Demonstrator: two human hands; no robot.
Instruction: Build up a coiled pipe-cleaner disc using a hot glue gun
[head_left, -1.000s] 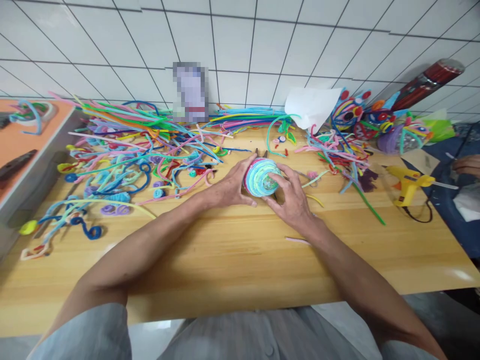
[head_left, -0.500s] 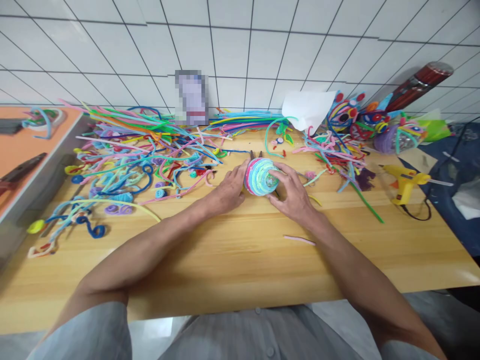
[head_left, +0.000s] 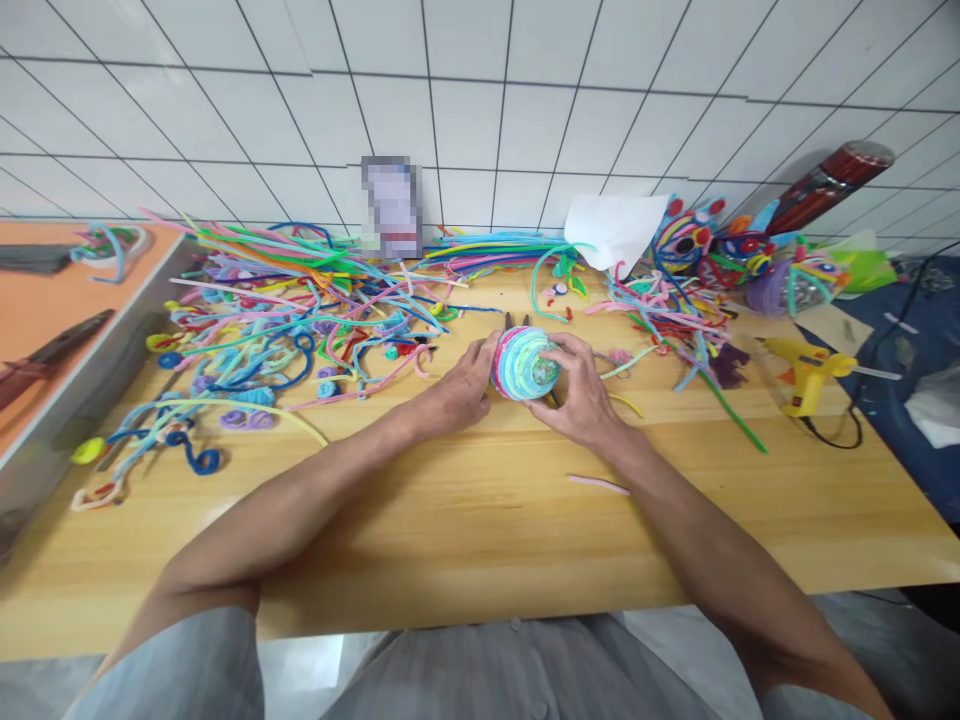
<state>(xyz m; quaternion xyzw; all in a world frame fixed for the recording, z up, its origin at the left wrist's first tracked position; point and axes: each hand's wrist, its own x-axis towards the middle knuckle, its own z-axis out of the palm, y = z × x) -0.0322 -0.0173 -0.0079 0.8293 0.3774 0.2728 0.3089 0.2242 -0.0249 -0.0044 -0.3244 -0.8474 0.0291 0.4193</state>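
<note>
Between my two hands is a rounded craft ball (head_left: 523, 362) wrapped in bands of pipe cleaner, pink at its left and then light blue and pale green. A patch at its right end shows clear, shiny material. My left hand (head_left: 469, 385) grips the pink end, its fingers curled against the side. Around the right end curve the thumb and fingers of my right hand (head_left: 581, 385). Just behind the ball, two dark tips of a tool (head_left: 508, 321) stick out; the rest of it is hidden. A short pink pipe cleaner piece (head_left: 598, 484) lies nearer me.
Tangled pipe cleaners (head_left: 247, 340) cover the table's left side, with more at the right (head_left: 675, 310). A yellow glue gun (head_left: 806, 370) lies far right. Finished-looking crafts (head_left: 795, 285) and a red flask (head_left: 832, 185) stand behind. Pliers (head_left: 64, 350) rest on an orange surface.
The view has shifted slightly, so the scene sits a little lower. Both hands keep hold of the ball, which is tilted about the same; the right fingers have shifted slightly on it.
</note>
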